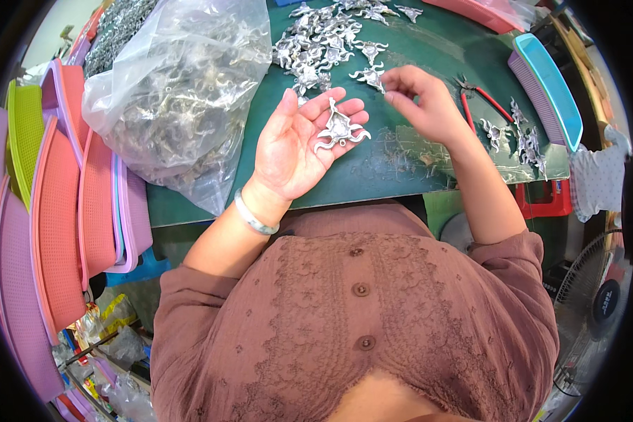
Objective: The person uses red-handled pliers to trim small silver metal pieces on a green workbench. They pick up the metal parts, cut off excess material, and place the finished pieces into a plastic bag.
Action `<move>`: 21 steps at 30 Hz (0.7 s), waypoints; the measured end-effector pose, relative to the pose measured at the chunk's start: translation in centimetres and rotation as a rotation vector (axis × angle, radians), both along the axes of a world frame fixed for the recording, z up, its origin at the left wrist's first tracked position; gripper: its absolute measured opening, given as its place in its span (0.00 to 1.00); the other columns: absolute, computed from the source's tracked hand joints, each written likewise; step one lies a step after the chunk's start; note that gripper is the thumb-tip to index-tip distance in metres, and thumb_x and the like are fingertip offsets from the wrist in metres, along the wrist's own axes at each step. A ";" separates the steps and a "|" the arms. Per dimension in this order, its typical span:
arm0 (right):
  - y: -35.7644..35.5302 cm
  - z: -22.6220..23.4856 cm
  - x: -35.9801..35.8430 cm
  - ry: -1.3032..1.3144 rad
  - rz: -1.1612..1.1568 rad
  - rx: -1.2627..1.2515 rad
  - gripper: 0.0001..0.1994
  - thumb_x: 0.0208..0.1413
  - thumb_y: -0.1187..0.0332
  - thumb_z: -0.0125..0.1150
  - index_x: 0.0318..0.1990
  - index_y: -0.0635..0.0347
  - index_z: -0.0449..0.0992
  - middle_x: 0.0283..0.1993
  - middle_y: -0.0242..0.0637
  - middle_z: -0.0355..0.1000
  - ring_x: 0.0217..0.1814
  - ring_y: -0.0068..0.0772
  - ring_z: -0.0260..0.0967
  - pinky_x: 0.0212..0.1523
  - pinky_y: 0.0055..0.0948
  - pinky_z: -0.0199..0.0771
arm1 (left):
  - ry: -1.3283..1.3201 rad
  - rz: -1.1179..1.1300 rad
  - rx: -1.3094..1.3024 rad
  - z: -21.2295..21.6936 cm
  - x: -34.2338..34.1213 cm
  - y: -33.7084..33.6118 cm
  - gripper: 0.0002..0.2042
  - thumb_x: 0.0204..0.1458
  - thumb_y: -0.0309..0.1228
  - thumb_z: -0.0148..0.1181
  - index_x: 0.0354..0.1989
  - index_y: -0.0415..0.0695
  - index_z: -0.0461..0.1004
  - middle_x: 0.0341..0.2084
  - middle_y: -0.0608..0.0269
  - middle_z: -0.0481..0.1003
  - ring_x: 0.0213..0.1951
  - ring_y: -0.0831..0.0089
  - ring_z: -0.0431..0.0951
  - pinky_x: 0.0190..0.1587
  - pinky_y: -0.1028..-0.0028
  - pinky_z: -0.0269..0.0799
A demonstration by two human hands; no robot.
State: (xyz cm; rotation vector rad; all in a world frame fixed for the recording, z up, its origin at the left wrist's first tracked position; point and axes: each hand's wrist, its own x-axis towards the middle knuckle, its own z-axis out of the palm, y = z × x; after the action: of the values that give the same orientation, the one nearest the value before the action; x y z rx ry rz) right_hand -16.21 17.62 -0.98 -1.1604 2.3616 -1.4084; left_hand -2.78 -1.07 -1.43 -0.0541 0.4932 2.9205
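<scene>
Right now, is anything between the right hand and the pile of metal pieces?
Nothing visible. The right hand already pinches a silver metal piece at the near edge of the pile. The left hand lies apart, palm up, with another piece on it.

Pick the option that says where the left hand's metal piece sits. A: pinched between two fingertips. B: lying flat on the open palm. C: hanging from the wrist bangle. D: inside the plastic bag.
B: the metal piece lies on the upturned, open left hand.
</scene>
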 end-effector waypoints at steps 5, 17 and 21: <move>-0.3 -1.9 -3.3 0.425 -0.126 0.300 0.15 0.44 0.76 0.55 0.43 0.61 0.71 0.43 0.43 0.67 0.46 0.46 0.65 0.46 0.36 0.66 | 0.027 -0.018 -0.056 -0.4 0.1 -0.4 0.29 0.57 0.46 0.40 0.56 0.32 0.54 0.49 0.42 0.65 0.55 0.48 0.62 0.58 0.51 0.55; -1.5 -2.0 -5.4 0.460 0.017 0.385 0.11 0.44 0.73 0.58 0.38 0.62 0.71 0.36 0.40 0.68 0.40 0.44 0.66 0.42 0.34 0.66 | -0.065 -0.044 -0.179 -0.7 0.2 -0.3 0.18 0.56 0.37 0.45 0.51 0.39 0.62 0.35 0.56 0.73 0.45 0.56 0.71 0.49 0.52 0.66; -1.3 -1.9 -5.4 0.528 0.092 0.312 0.10 0.44 0.72 0.59 0.36 0.63 0.71 0.35 0.40 0.67 0.41 0.44 0.65 0.42 0.34 0.66 | -0.090 -0.046 -0.227 -0.7 0.2 -0.3 0.18 0.55 0.37 0.46 0.50 0.39 0.63 0.33 0.58 0.73 0.44 0.59 0.72 0.49 0.53 0.67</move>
State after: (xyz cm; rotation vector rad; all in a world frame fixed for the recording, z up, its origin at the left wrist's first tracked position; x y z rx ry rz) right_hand -21.63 16.28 -2.90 -1.6711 2.6800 -0.7231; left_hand -2.55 -1.36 -2.14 -0.2012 0.7972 2.7892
